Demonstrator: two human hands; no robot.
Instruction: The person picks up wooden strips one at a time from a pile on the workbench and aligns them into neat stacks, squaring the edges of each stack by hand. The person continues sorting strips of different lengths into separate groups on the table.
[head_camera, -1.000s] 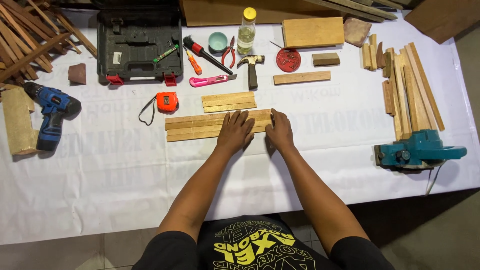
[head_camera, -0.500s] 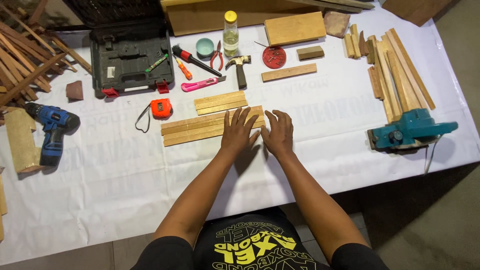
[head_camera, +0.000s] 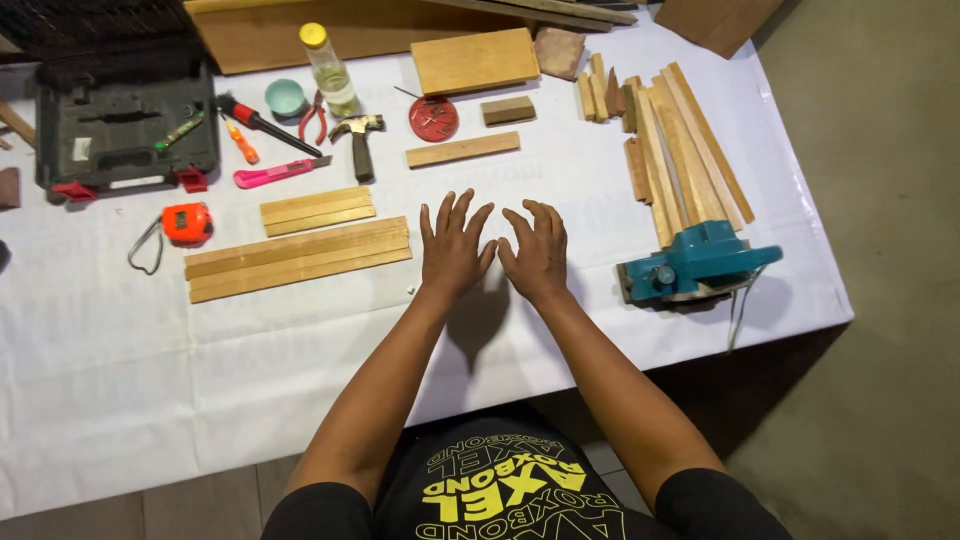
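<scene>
My left hand (head_camera: 453, 245) and my right hand (head_camera: 535, 250) hover side by side over the white table cover (head_camera: 500, 330), fingers spread, holding nothing. Just left of my left hand lies a row of long wooden slats (head_camera: 298, 259). A shorter stack of slats (head_camera: 317, 210) lies behind them. A single short slat (head_camera: 462, 149) lies beyond my hands.
A teal electric planer (head_camera: 693, 266) sits at the right, with several wooden strips (head_camera: 672, 140) behind it. A hammer (head_camera: 359, 138), pink cutter (head_camera: 279, 173), orange tape measure (head_camera: 186, 222), pliers (head_camera: 313, 117), bottle (head_camera: 328, 69), red lid (head_camera: 434, 118) and open tool case (head_camera: 120, 125) lie at the back.
My hands have come off the long slats and now sit to their right over the bare cover. The camera view shifted right, so the drill dropped out of sight.
</scene>
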